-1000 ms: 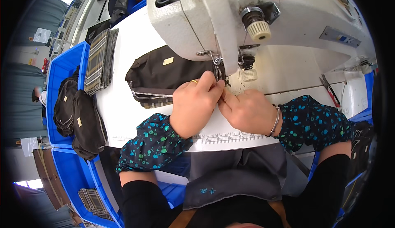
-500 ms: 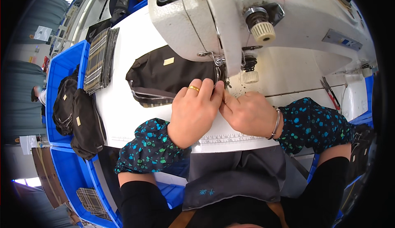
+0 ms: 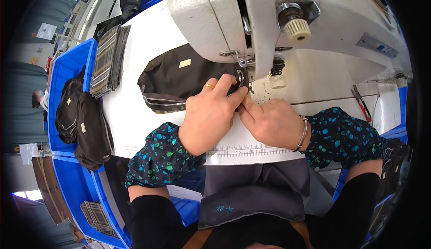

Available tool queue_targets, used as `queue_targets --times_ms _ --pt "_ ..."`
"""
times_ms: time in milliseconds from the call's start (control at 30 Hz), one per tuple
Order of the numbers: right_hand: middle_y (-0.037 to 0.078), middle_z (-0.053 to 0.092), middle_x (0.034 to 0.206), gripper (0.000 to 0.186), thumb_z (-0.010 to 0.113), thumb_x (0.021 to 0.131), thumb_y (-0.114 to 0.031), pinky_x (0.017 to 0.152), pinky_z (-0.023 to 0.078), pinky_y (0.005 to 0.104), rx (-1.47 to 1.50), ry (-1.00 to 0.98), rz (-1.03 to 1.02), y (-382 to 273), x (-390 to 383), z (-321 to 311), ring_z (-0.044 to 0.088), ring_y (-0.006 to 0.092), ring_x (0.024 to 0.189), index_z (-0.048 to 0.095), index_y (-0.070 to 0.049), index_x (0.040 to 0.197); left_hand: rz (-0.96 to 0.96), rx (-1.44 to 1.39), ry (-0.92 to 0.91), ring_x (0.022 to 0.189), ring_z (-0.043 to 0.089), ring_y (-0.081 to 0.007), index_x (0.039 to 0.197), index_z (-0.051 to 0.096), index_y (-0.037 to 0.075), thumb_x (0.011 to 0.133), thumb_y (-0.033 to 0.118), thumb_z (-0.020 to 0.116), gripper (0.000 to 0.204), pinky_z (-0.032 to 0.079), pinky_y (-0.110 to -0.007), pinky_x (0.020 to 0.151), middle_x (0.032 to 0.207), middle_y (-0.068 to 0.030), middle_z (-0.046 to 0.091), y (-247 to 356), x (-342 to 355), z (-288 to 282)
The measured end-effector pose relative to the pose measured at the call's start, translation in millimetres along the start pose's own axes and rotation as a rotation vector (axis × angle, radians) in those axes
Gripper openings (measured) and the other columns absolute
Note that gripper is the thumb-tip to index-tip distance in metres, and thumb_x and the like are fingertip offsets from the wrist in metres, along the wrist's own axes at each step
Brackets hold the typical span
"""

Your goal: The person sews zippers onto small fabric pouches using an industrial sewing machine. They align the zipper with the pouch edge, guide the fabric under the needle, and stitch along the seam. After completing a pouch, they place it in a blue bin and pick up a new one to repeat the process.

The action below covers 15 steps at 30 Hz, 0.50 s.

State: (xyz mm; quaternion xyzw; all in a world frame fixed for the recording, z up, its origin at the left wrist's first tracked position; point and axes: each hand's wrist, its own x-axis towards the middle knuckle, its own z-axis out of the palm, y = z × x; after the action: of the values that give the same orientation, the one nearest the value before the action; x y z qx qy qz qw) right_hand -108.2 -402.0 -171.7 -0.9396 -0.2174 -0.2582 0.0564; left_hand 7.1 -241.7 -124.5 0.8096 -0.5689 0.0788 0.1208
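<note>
Dark oversleeves [image 3: 159, 154] blotched blue and green, gathered at the ends; black top [image 3: 155, 215]; grey apron [image 3: 251, 197], blue stitched marking; brown straps [image 3: 197, 239]; gold ring [image 3: 209, 86], left hand [image 3: 207, 116]; silver bangle [image 3: 304, 136], right wrist [image 3: 309, 135].

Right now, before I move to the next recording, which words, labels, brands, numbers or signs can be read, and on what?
Not copied out:
Metal plate on the sewing machine: a partly blurred mark.
Ruler strip along the table edge: tiny numbers, mostly too small.
Grey apron: blue characters.
Cream label on the black pouch: any print is too small to read.
White sheets, background: too blurred.
</note>
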Motion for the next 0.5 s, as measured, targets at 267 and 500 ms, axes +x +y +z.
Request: queue_targets --times_ms 267,500 --pt "0.022 0.073 0.099 0.024 0.067 0.08 -0.012 0.047 0.05 0.0311 -0.077 -0.006 0.041 7.2 5.2 -0.2 0.064 0.017 0.054 0.071 0.003 0.099 -0.019 0.001 -0.006 0.095 0.066 -0.028 0.114 0.075 0.011 0.076 0.01 0.075 0.039 0.058 -0.037 0.06 0.105 -0.0054 0.061 -4.5 9.4 3.1" --pt "0.005 0.065 0.081 0.016 0.067 0.081 -0.013 0.049 0.05 0.0311 -0.057 0.011 0.144 17.7 10.4 3.1 0.066 0.015 0.059 0.068 -0.003 0.093 -0.077 -0.069 -0.05 0.09 0.071 -0.033 0.12 0.075 0.009 0.083 0.009 0.073 0.036 0.058 -0.042 0.073 0.107 -0.0097 0.071 -9.6 23.2 4.9"
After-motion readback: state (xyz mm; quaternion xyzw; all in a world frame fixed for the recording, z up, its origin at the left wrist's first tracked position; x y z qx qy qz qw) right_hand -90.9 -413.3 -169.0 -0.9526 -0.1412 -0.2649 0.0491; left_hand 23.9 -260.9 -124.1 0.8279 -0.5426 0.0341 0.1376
